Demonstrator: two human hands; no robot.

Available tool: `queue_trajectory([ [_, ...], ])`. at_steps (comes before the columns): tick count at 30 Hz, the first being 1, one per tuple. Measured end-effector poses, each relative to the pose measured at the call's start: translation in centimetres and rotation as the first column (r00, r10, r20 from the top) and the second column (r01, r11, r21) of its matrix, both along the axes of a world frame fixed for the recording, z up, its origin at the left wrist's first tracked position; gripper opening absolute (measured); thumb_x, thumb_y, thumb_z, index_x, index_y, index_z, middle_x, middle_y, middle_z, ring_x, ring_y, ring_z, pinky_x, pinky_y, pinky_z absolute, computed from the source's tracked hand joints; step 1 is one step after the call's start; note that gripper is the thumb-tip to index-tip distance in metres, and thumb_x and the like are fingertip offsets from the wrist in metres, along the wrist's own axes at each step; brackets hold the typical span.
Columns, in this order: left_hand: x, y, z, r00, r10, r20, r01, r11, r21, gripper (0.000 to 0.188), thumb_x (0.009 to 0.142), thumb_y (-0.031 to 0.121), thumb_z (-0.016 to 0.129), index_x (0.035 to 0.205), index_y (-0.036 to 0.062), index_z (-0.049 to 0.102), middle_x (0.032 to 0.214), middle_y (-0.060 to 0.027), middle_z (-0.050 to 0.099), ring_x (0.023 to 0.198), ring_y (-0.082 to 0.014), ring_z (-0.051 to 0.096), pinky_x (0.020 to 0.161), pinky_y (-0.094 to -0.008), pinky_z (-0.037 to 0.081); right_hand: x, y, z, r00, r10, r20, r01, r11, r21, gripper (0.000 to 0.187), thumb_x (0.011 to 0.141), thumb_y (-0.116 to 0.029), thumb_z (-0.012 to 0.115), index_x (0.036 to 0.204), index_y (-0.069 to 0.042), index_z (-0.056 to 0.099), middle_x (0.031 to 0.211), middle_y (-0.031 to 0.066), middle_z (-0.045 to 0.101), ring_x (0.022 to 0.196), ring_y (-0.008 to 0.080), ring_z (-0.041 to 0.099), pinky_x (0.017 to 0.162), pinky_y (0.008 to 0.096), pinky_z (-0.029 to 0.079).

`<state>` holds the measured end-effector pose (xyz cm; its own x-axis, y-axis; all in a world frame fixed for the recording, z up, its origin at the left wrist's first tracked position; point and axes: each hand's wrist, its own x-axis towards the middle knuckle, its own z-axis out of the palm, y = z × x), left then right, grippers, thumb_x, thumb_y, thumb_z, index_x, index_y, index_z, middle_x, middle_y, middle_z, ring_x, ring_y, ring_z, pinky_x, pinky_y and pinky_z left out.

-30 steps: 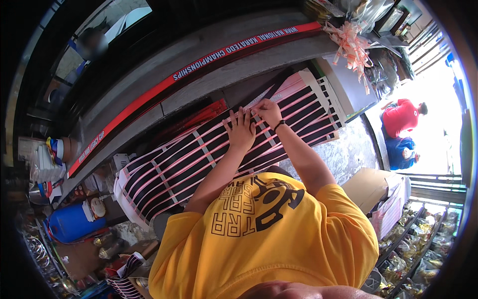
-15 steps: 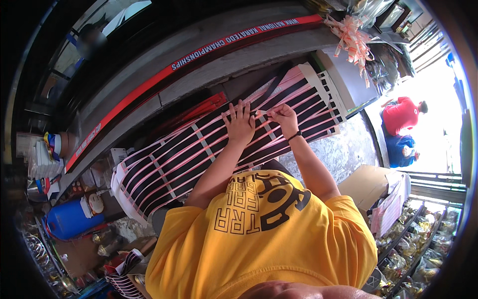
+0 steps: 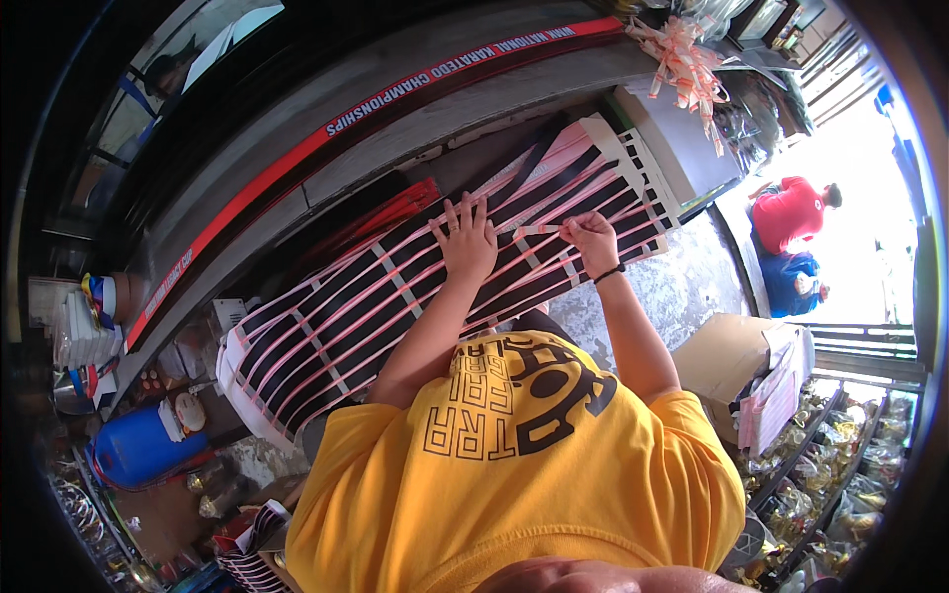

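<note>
- Beyond the left hand point(image 3: 469, 252), a grey ledge point(image 3: 346, 170) edged by a red banner point(image 3: 267, 176) is seen.
- Beneath that hand, a striped black sheet point(image 3: 346, 326) is spread; its support is mostly hidden.
- Sheet pressed by left hand, flat, fingers spread wide.
- Right hand point(image 3: 595, 245) has been drawn farther rightward, pinched on a pale strip point(image 3: 542, 229).
- Between the hands, more strip is now exposed, apparently part-lifted.

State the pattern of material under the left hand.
Black and pink stripes cover the material; head view.
</note>
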<state>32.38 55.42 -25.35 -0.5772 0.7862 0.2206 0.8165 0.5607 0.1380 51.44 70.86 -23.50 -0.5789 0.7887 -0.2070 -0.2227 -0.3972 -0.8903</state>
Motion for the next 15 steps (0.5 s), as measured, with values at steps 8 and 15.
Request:
queue_trajectory([
  [8,-0.2,-0.3,1.3,0.991,-0.087,0.102,0.065,0.978,0.196,0.055,0.102,0.035,0.038,0.154,0.0188,0.026,0.16,-0.011,0.023,0.146,-0.0408,0.02,0.112,-0.0689,0.015,-0.5,-1.5,1.4,0.989,0.139,-0.054,-0.138,0.99,0.019,0.011,0.088,0.004,0.066,0.097,0.002,0.061,0.098,0.0124,0.07,0.09,0.0184,0.069,0.085,0.0299,0.056],
  [15,4.9,-3.9,2.0,0.95,-0.301,0.084,0.296,0.953,0.06,0.055,0.101,0.032,0.04,0.15,0.008,0.033,0.159,-0.0113,0.027,0.147,-0.0353,0.024,0.113,-0.0659,0.015,-2.3,-3.6,1.0,0.999,0.03,-0.018,-0.03,1.0,0.002,0.015,0.089,-0.001,0.068,0.101,0.003,0.061,0.097,0.0107,0.07,0.09,0.0176,0.068,0.084,0.0287,0.056],
])
